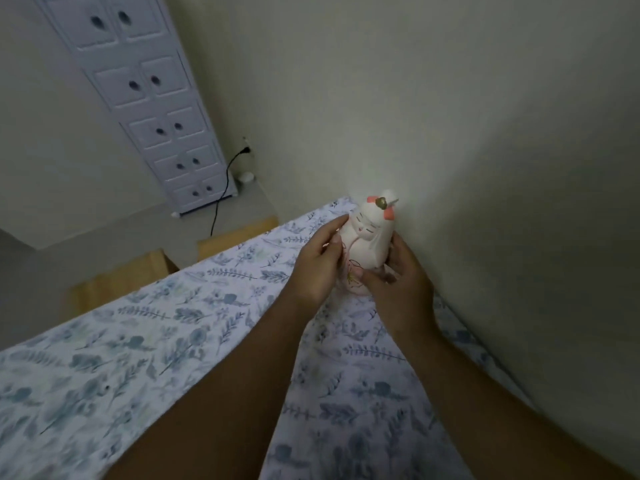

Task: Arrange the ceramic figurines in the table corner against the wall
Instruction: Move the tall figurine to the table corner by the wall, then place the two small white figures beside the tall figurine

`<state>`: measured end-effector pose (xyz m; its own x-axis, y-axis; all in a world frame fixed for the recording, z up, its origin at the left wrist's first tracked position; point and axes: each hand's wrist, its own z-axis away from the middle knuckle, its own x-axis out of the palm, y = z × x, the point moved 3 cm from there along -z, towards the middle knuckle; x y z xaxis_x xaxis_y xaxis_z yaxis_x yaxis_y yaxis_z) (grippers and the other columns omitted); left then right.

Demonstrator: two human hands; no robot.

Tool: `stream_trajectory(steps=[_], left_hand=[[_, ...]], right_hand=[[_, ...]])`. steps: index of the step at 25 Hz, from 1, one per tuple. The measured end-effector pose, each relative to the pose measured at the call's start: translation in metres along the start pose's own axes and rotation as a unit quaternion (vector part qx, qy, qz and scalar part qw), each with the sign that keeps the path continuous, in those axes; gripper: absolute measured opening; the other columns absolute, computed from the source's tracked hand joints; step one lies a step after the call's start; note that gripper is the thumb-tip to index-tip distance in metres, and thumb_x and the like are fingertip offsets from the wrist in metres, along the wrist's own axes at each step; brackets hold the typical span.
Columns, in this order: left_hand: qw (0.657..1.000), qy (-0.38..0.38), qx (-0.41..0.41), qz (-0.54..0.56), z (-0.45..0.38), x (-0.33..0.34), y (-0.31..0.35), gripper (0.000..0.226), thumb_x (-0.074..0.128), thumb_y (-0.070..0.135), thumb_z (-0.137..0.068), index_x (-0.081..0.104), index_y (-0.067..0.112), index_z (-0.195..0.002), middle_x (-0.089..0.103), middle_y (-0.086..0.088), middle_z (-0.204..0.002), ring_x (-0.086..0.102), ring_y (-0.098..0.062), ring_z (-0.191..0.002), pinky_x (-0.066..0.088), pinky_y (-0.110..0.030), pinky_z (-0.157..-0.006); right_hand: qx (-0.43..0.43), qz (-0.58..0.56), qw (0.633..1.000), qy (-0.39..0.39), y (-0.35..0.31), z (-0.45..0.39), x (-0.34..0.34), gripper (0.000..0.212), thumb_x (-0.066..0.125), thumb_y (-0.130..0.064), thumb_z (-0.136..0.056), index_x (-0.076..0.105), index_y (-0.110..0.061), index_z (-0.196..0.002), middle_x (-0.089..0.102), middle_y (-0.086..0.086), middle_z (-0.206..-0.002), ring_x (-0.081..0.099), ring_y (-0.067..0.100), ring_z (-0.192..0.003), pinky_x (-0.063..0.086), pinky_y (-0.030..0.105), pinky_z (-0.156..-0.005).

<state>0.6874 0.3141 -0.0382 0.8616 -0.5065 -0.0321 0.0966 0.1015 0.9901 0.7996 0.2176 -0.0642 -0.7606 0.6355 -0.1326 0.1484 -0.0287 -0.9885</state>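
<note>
A white ceramic figurine (369,239) with pink ear patches, a small gold ornament on top and a painted closed-eye face stands near the far corner of the table, close to the wall (485,168). My left hand (317,265) grips its left side. My right hand (398,282) wraps its lower right side and base. Both hands hide its bottom, so I cannot tell whether it rests on the cloth. No other figurine is in view.
The table carries a white cloth with blue leaf print (173,341). The wall runs along its right edge. Beyond the far edge are wooden stools (138,275), a white drawer cabinet (166,116) and a black cable (221,195) plugged into an outlet.
</note>
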Motion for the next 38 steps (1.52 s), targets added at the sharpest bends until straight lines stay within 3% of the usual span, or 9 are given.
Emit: stream_trajectory(steps=[4, 8, 11, 17, 23, 26, 28, 32, 38], left_hand=[[1.0, -0.02, 0.004, -0.004, -0.031, 0.017, -0.007, 0.037, 0.041, 0.014, -0.109, 0.06, 0.018, -0.14, 0.062, 0.0, -0.139, 0.059, -0.008, -0.124, 0.051, -0.02, -0.099], [1.0, -0.02, 0.018, -0.012, -0.026, 0.015, -0.016, 0.035, 0.04, 0.015, -0.11, 0.06, 0.02, -0.138, 0.064, 0.018, -0.127, 0.061, 0.012, -0.11, 0.048, -0.009, -0.087], [0.999, -0.007, 0.023, -0.021, -0.019, 0.017, -0.023, 0.036, 0.038, 0.019, -0.111, 0.056, 0.021, -0.142, 0.062, 0.02, -0.128, 0.059, 0.014, -0.112, 0.046, -0.007, -0.088], [0.999, 0.001, 0.042, -0.028, -0.02, 0.023, -0.022, 0.039, 0.034, 0.023, -0.112, 0.052, 0.022, -0.146, 0.059, 0.0, -0.141, 0.059, -0.011, -0.126, 0.05, -0.028, -0.103], [1.0, 0.021, 0.011, -0.017, -0.01, 0.01, -0.012, 0.04, 0.042, 0.025, -0.109, 0.05, 0.027, -0.149, 0.053, 0.003, -0.151, 0.051, -0.007, -0.134, 0.044, -0.009, -0.098], [0.995, 0.076, 0.014, -0.065, 0.026, -0.024, -0.004, 0.04, 0.043, 0.037, -0.108, 0.052, 0.033, -0.146, 0.05, 0.009, -0.154, 0.043, -0.005, -0.141, 0.035, -0.021, -0.112], [0.986, 0.126, 0.005, -0.108, 0.077, -0.057, -0.005, 0.042, 0.043, 0.046, -0.106, 0.052, 0.035, -0.145, 0.048, 0.01, -0.155, 0.04, -0.006, -0.143, 0.032, -0.029, -0.116], [0.957, 0.189, -0.028, -0.218, 0.213, -0.134, -0.025, 0.049, 0.04, 0.046, -0.106, 0.045, 0.028, -0.152, 0.037, 0.009, -0.162, 0.02, -0.005, -0.152, 0.018, -0.034, -0.124], [0.894, 0.26, -0.101, -0.349, 0.382, -0.235, -0.06, 0.057, 0.041, 0.042, -0.106, 0.036, 0.017, -0.157, 0.031, 0.0, -0.165, 0.012, -0.016, -0.156, 0.011, -0.043, -0.126]], right_hand=[[-0.008, 0.003, 0.997, 0.075, 0.018, -0.016, -0.006, 0.074, 0.087, -0.017, -0.079, 0.053, -0.068, -0.12, 0.069, -0.029, -0.118, 0.067, 0.0, -0.115, 0.061, 0.031, -0.09], [-0.008, 0.034, 0.994, 0.105, 0.029, -0.004, 0.001, 0.079, 0.088, -0.015, -0.079, 0.047, -0.067, -0.122, 0.065, -0.026, -0.125, 0.063, -0.004, -0.117, 0.057, 0.02, -0.088], [-0.008, 0.049, 0.993, 0.103, 0.034, -0.002, 0.002, 0.078, 0.085, -0.015, -0.082, 0.047, -0.062, -0.131, 0.065, -0.016, -0.133, 0.061, -0.001, -0.122, 0.053, 0.016, -0.092], [0.002, 0.042, 0.995, 0.09, 0.034, -0.005, 0.002, 0.073, 0.082, -0.015, -0.085, 0.046, -0.043, -0.141, 0.064, -0.011, -0.136, 0.061, -0.003, -0.12, 0.051, 0.01, -0.089], [-0.006, 0.062, 0.997, 0.052, 0.024, -0.003, -0.001, 0.072, 0.083, -0.024, -0.085, 0.042, -0.037, -0.143, 0.059, -0.003, -0.142, 0.059, 0.006, -0.127, 0.053, 0.024, -0.097], [0.036, 0.154, 0.985, 0.064, 0.016, 0.014, -0.002, 0.089, 0.081, -0.034, -0.085, 0.03, -0.023, -0.157, 0.042, 0.01, -0.157, 0.04, 0.024, -0.145, 0.042, 0.036, -0.11], [0.049, 0.202, 0.975, 0.083, 0.006, 0.049, 0.007, 0.082, 0.079, -0.037, -0.086, 0.036, -0.022, -0.154, 0.042, 0.012, -0.154, 0.038, 0.03, -0.144, 0.039, 0.044, -0.113], [-0.002, 0.238, 0.969, -0.062, -0.014, 0.153, 0.067, 0.043, 0.067, -0.033, -0.096, 0.058, -0.019, -0.135, 0.052, 0.006, -0.149, 0.043, 0.027, -0.142, 0.039, 0.048, -0.115], [-0.074, 0.297, 0.885, -0.351, -0.039, 0.296, 0.185, 0.054, 0.06, -0.035, -0.101, 0.045, -0.028, -0.152, 0.031, -0.006, -0.166, 0.021, 0.014, -0.153, 0.02, 0.03, -0.119]])
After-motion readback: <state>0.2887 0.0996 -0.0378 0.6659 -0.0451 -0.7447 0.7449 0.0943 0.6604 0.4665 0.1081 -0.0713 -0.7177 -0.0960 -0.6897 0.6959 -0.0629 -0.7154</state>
